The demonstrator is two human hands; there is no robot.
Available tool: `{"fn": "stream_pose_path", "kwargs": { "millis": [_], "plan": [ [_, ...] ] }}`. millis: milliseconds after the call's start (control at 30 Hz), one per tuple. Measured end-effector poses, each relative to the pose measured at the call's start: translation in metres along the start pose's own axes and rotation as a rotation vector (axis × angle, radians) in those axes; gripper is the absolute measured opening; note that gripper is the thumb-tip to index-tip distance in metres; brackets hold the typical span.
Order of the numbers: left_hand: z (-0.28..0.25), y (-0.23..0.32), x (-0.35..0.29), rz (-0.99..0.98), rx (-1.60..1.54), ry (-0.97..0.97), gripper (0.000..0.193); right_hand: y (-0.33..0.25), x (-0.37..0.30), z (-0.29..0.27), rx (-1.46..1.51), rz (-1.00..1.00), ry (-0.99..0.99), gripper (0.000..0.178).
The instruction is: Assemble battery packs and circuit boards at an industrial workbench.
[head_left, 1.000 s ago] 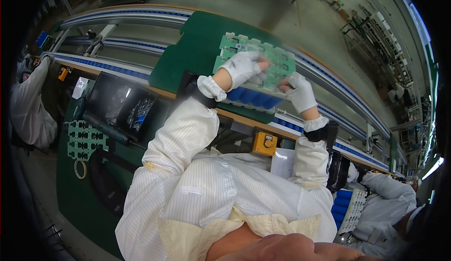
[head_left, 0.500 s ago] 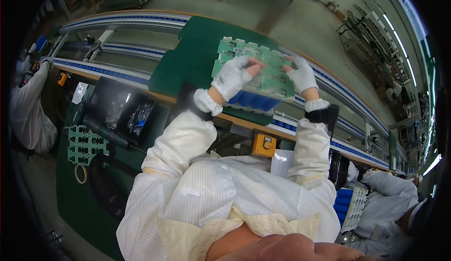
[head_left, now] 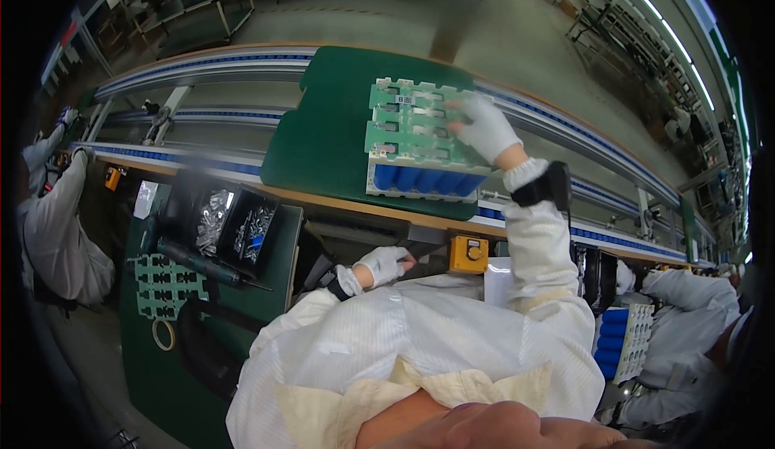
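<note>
On a green board lies a battery pack point(head_left: 424, 166), blue cylindrical cells standing under a pale green slotted plate point(head_left: 408, 130) with metal strips and a small white label. My right hand point(head_left: 487, 130), in a white fingerless-tip glove, is over the plate's right part. Its bare fingertips are stretched apart at the plate, holding nothing visible; it hides that side of the pack. Low in front of my body, below the bench edge, is my left hand point(head_left: 381, 266), gloved alike. Its fingers are drawn together, and what they hold, if anything, cannot be made out.
Left of me, black bins point(head_left: 253, 235) of small metal parts stand on a green side table point(head_left: 161, 376), with an electric screwdriver point(head_left: 198, 259), a green slotted plate point(head_left: 165, 286) and a tape roll point(head_left: 163, 335). A yellow control box point(head_left: 468, 253) hangs on the bench front. Co-workers flank me.
My left hand has left the pack and dropped toward my body. My right hand has shifted slightly left over the plate. The whole view has tilted a little.
</note>
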State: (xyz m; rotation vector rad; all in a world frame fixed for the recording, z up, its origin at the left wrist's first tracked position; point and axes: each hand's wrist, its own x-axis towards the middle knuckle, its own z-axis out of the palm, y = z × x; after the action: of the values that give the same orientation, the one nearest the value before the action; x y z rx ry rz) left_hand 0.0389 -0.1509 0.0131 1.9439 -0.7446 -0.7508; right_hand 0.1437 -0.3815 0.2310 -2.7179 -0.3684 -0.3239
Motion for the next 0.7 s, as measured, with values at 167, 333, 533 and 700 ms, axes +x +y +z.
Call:
{"fn": "stream_pose_path", "kwargs": {
  "millis": [167, 333, 533, 700],
  "plan": [
    [-0.013, -0.056, -0.023, -0.109, 0.002, 0.106, 0.022, -0.019, -0.077, -0.005, -0.053, -0.151, 0.118, 0.025],
    [-0.027, -0.042, -0.028, -0.18, 0.111, 0.2, 0.02, -0.007, -0.18, 0.038, -0.093, 0.198, 0.246, 0.018],
    [-0.029, -0.031, -0.032, -0.034, 0.174, 0.096, 0.022, -0.037, -0.264, 0.089, -0.197, 0.577, 0.082, 0.027],
    [-0.035, -0.024, -0.041, -0.124, 0.25, 0.048, 0.024, -0.058, -0.236, 0.074, -0.397, 0.634, -0.132, 0.027]
  ]
}}
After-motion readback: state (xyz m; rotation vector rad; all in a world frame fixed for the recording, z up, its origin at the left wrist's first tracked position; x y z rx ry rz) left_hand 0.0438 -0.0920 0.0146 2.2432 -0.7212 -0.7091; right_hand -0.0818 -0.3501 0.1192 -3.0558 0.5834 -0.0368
